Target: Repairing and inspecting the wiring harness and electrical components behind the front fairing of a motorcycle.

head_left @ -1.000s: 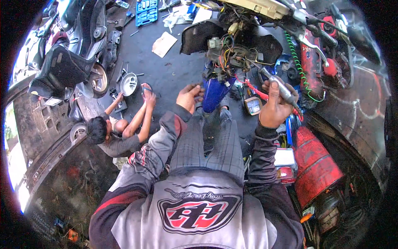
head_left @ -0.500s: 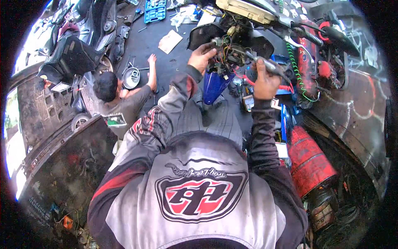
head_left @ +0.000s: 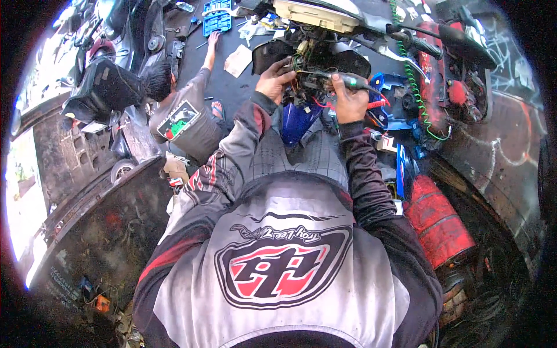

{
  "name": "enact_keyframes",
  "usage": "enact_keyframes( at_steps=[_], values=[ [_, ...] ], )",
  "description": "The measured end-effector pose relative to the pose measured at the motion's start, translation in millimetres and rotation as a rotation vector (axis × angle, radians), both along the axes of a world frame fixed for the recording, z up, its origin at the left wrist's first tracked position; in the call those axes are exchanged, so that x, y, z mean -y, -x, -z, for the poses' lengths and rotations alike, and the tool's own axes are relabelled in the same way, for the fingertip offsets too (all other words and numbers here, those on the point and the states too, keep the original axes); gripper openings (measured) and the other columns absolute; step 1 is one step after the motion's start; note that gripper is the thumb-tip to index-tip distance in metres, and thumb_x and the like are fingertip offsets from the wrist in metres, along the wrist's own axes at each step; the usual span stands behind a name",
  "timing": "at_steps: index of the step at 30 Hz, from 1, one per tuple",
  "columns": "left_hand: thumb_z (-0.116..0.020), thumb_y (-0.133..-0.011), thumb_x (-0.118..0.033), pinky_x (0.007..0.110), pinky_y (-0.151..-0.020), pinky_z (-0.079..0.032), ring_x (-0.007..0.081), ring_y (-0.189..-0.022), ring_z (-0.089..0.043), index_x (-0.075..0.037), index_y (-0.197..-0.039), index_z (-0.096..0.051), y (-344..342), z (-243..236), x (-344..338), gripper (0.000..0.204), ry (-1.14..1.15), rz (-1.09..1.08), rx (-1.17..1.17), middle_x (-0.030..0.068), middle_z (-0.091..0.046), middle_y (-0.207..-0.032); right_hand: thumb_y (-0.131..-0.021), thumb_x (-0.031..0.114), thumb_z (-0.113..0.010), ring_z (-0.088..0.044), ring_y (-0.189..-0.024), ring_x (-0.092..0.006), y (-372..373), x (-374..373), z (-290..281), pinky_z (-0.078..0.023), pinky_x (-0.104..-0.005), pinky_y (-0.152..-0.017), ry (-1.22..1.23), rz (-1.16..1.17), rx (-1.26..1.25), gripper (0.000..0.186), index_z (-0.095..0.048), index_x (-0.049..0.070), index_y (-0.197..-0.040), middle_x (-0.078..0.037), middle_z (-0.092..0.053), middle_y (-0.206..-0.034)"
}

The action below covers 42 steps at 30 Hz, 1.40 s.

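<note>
My right hand (head_left: 350, 104) is wrapped round a dark pen-shaped circuit tester (head_left: 355, 83) with a small green glow on its body. The tester's thin tip points left into the tangled wiring (head_left: 299, 62) at the front of a partly stripped motorcycle. On the left side of that wiring, my left hand (head_left: 272, 84) has its fingers closed on something there, probably wires, too small to make out. A blue body panel (head_left: 298, 124) hangs below the wires, above my knees. A red coiled lead (head_left: 378, 103) runs beside my right hand.
At left a person in a grey shirt (head_left: 194, 124) crouches, one hand near a blue tool case (head_left: 217, 20). A light headlight housing (head_left: 316, 14) and handlebar lever (head_left: 406, 61) overhang the wiring. A green coiled hose (head_left: 409, 87) and red cylinder (head_left: 438, 223) are on the right.
My right hand has brought the tester left and up to the wiring, and a green glow shows on it. The other person has leaned forward, reaching toward the blue case.
</note>
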<state>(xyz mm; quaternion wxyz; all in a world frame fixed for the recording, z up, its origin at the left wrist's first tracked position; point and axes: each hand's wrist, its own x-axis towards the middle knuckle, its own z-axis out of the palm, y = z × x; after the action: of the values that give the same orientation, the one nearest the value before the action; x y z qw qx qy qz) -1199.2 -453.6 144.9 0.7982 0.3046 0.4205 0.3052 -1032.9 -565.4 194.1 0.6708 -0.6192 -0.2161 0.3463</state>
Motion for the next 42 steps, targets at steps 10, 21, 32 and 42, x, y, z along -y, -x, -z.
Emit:
enact_keyframes(
  at_steps=[10,21,32,42],
  values=[
    [-0.062,-0.086,0.002,0.035,-0.089,-0.048,0.0188,-0.103,-0.061,-0.003,-0.128,-0.048,7.3,9.7,-16.4,0.045,0.041,0.115,0.005,0.0078,-0.064,-0.113,-0.084,0.012,-0.073,-0.063,-0.072,-0.0139,0.9,-1.2,-2.7,-0.052,-0.0267,-0.068,-0.046,0.043,-0.072,0.029,-0.051,0.0,-0.098,-0.007,-0.064,-0.08],
    [-0.062,-0.085,0.005,0.034,-0.089,-0.051,0.0213,-0.102,-0.063,0.0,-0.125,-0.049,11.7,16.7,-33.6,0.042,0.138,0.255,0.159,0.0096,-0.063,-0.11,-0.079,0.006,-0.069,-0.063,-0.078,-0.018,9.3,-1.1,-26.3,-0.053,-0.03,-0.074,0.063,0.24,0.21,0.027,-0.051,-0.001,-0.098,-0.012,-0.065,-0.086],
    [-0.066,-0.084,-0.002,0.03,-0.072,-0.049,0.0156,-0.086,-0.061,-0.004,-0.119,-0.055,9.8,14.9,-38.2,0.036,0.22,0.374,0.216,0.0038,-0.063,-0.095,-0.083,0.04,-0.071,-0.061,-0.066,-0.0139,44.8,-30.0,-0.7,-0.049,-0.0309,-0.066,0.595,-0.032,0.494,0.041,-0.071,0.0,-0.091,-0.007,-0.069,-0.074],
    [-0.068,-0.084,-0.004,0.029,-0.07,-0.048,0.0168,-0.091,-0.059,-0.001,-0.126,-0.051,9.4,22.1,-38.4,0.045,0.214,0.391,0.182,0.0057,-0.06,-0.106,-0.082,0.036,-0.073,-0.064,-0.07,-0.0163,61.3,-39.1,-5.0,-0.049,-0.0322,-0.069,0.67,-0.047,0.337,0.038,-0.07,-0.001,-0.09,-0.009,-0.071,-0.079]
  ],
)
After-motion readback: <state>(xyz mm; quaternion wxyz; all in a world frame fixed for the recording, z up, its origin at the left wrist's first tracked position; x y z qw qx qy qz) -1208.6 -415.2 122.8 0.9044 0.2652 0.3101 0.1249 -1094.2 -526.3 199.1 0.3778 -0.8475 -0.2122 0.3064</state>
